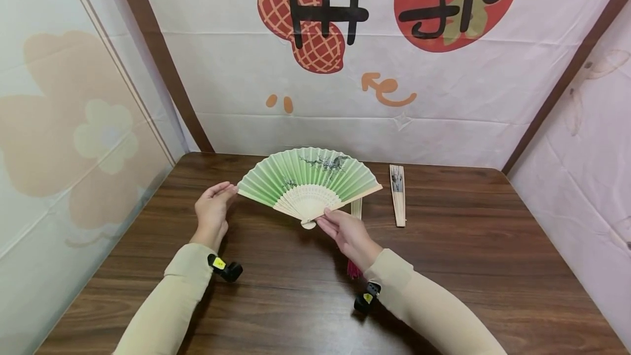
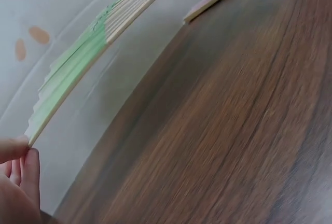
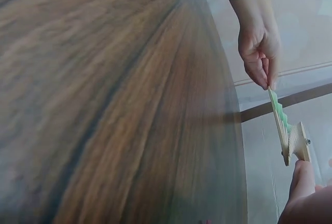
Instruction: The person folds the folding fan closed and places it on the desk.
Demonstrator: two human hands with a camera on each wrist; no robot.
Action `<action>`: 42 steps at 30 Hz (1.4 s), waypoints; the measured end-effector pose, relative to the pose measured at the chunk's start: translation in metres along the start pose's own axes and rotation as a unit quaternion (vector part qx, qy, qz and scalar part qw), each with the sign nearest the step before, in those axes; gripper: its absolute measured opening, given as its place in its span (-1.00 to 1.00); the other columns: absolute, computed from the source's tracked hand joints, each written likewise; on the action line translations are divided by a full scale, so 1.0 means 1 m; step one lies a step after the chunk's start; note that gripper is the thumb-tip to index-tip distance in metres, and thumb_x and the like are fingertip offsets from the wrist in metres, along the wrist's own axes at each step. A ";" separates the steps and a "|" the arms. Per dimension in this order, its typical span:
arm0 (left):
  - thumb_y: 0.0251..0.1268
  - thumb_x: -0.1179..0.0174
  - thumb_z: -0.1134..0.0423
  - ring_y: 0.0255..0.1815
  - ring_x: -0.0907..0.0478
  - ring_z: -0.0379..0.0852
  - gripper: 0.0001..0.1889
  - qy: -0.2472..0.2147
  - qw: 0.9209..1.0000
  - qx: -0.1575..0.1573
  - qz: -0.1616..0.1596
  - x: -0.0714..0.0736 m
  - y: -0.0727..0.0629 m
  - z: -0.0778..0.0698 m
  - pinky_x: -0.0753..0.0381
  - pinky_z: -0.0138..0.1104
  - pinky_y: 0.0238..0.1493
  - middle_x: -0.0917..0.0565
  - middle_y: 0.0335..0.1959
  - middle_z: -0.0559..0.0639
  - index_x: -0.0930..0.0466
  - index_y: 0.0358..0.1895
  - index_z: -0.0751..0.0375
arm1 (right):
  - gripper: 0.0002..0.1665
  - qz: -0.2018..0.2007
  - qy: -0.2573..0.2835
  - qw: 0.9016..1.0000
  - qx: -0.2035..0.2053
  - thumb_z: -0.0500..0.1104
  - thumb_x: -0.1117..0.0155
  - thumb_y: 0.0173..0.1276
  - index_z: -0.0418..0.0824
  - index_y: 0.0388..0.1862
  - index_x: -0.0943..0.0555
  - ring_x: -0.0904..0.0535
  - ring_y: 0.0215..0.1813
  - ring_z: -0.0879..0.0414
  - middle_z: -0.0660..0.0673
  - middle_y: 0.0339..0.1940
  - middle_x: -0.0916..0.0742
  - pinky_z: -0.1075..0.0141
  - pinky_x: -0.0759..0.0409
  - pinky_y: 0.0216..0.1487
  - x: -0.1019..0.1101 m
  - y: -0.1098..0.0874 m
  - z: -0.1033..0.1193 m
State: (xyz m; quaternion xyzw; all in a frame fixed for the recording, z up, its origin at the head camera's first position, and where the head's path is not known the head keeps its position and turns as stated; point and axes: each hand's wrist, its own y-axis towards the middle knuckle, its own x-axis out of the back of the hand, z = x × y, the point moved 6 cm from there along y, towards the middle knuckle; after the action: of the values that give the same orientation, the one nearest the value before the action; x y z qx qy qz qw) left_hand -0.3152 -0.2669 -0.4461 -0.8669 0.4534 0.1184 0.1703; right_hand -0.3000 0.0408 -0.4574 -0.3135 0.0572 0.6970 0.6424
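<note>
A green folding fan (image 1: pixel 308 179) with a dark branch-and-bird print is spread wide above the table. My left hand (image 1: pixel 213 210) pinches the outer tip of its left end stick between thumb and fingers, as the left wrist view also shows at the fan's pale edge (image 2: pixel 67 86). With thumb and fingers, my right hand (image 1: pixel 347 234) grips the right end stick near the pivot. In the right wrist view the fan (image 3: pixel 282 125) is seen edge-on between the left hand (image 3: pixel 259 53) and the right thumb (image 3: pixel 302 180).
A folded fan (image 1: pixel 398 196) lies at the right on the brown wooden table (image 1: pixel 468 245). Another folded fan's sticks (image 1: pixel 356 208) show behind the green one, with a dark pink tassel (image 1: pixel 353 269) by my right wrist. Printed cloth walls (image 1: pixel 222 59) stand around the table.
</note>
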 end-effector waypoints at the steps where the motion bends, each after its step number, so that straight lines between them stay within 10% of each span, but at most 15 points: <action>1: 0.18 -0.34 0.53 -0.37 -0.69 -0.34 -0.80 0.002 1.000 0.001 0.000 -0.001 -0.002 0.001 -0.77 -0.51 -0.19 -0.74 -0.46 -0.19 -0.66 -0.32 0.11 | -0.86 0.001 0.000 1.000 0.000 -0.45 -0.03 0.49 -0.46 -0.08 -0.54 -0.72 -0.20 0.11 -0.12 -0.36 -0.72 0.29 -0.75 0.11 0.001 -0.001 0.001; 27: 0.31 -0.21 0.52 -0.23 -0.68 -0.26 -0.86 -0.071 0.995 0.066 0.036 -0.026 -0.030 0.018 -0.74 -0.44 0.03 -0.66 -0.24 -0.08 -0.69 -0.20 0.25 | -0.87 0.002 0.000 1.000 0.012 -0.44 -0.01 0.51 -0.43 -0.16 -0.54 -0.74 -0.25 0.14 -0.10 -0.40 -0.75 0.36 -0.78 -0.01 0.015 -0.011 0.003; 42: 0.41 -0.11 0.49 -0.36 -0.72 -0.27 -0.94 -0.055 0.989 0.098 0.099 -0.054 -0.049 0.046 -0.78 -0.43 -0.07 -0.72 -0.47 -0.12 -0.51 -0.22 0.29 | -0.76 0.003 0.010 1.000 0.020 -0.44 -0.03 0.50 -0.29 -0.38 -0.56 -0.75 -0.25 0.15 -0.08 -0.41 -0.75 0.36 -0.78 -0.01 0.026 -0.018 0.007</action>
State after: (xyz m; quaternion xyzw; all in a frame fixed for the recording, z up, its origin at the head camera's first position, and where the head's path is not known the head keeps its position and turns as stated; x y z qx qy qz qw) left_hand -0.3078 -0.1822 -0.4596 -0.7892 0.5361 0.1374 0.2663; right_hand -0.2858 0.0696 -0.4590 -0.3076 0.0786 0.6943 0.6459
